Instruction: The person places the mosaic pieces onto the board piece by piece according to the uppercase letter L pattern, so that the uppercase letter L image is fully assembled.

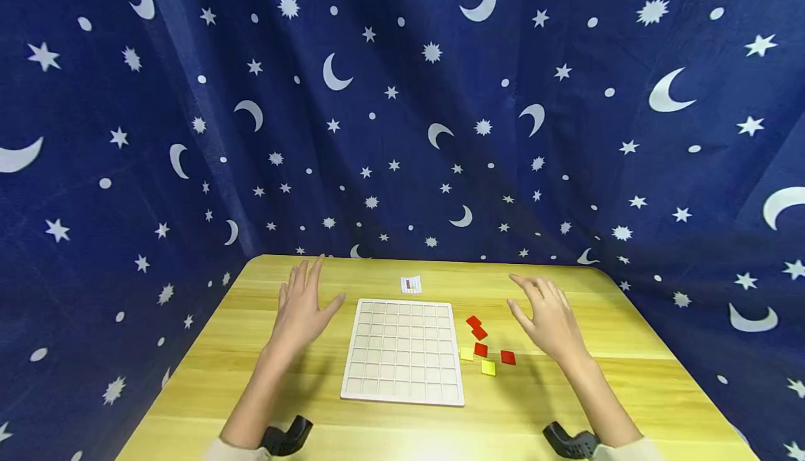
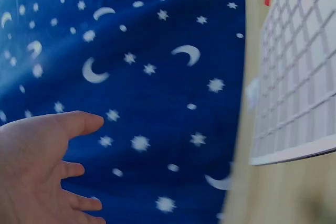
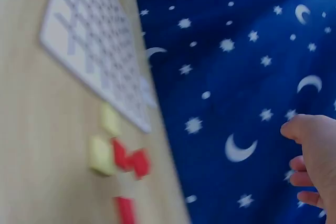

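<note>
A pale board (image 1: 402,353) with a grid of shallow square cells lies on the table between the hands. To its right are several red tiles (image 1: 508,357) and two yellow tiles (image 1: 488,368), all loose and flat. My left hand (image 1: 303,309) hovers left of the board with fingers spread, holding nothing. Raised above the table, right of the tiles, my right hand (image 1: 551,318) has its fingers extended and holds nothing. In the left wrist view, the left hand (image 2: 42,166) is apart from any object. The right wrist view shows the right hand (image 3: 315,156) likewise.
A small paper card (image 1: 411,285) with a grid and coloured marks lies behind the board. The wooden table (image 1: 251,335) ends against a dark blue curtain (image 1: 402,133) with moons and stars. Black straps (image 1: 288,437) sit on both wrists.
</note>
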`<act>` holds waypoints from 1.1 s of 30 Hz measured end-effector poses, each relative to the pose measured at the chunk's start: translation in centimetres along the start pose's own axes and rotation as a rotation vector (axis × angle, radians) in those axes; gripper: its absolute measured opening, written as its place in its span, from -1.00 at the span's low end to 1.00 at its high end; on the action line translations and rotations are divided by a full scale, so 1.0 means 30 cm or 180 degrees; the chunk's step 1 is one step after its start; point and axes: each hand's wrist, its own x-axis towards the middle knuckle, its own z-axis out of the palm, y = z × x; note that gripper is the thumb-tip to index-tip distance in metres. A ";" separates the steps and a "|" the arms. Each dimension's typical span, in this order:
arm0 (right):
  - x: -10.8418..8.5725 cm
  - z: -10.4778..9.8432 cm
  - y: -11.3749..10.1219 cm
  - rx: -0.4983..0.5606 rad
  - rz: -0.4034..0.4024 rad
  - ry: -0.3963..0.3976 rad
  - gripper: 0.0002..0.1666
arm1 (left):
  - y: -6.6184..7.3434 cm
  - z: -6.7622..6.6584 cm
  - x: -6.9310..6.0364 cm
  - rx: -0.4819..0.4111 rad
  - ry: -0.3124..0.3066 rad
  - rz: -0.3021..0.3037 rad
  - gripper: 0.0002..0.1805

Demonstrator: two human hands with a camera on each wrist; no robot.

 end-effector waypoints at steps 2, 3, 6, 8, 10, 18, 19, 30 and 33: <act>-0.050 0.029 0.001 0.0009 0.0031 0.0014 -0.48 | -0.022 0.036 -0.020 -0.0173 0.0021 -0.0022 -0.13; -0.072 0.041 0.001 0.0027 0.0083 -0.0009 -0.50 | -0.035 0.054 -0.029 -0.0258 0.0030 -0.0043 -0.15; -0.131 0.077 0.005 0.0167 0.0307 -0.0136 -0.57 | -0.082 0.113 -0.053 -0.0541 0.0011 -0.0158 -0.19; -0.166 0.096 0.011 0.0286 0.0487 -0.0203 -0.62 | -0.111 0.156 -0.072 -0.0733 -0.0050 -0.0260 -0.21; -0.198 0.116 0.023 0.0430 0.0672 -0.0283 -0.67 | -0.135 0.204 -0.089 -0.0932 -0.0081 -0.0342 -0.22; -0.298 0.190 0.075 0.1055 0.1140 -0.0721 -0.60 | -0.197 0.380 -0.157 -0.1503 -0.0323 -0.0349 -0.22; -0.309 0.196 0.079 0.1124 0.1212 -0.0806 -0.55 | -0.203 0.398 -0.164 -0.1522 -0.0352 -0.0336 -0.23; -0.338 0.222 0.102 0.0984 0.1292 -0.1286 -0.54 | -0.219 0.496 -0.221 -0.0239 -0.0532 0.0197 -0.33; -0.340 0.220 0.106 0.1010 0.1338 -0.1332 -0.61 | -0.218 0.504 -0.228 -0.0079 -0.0487 0.0248 -0.35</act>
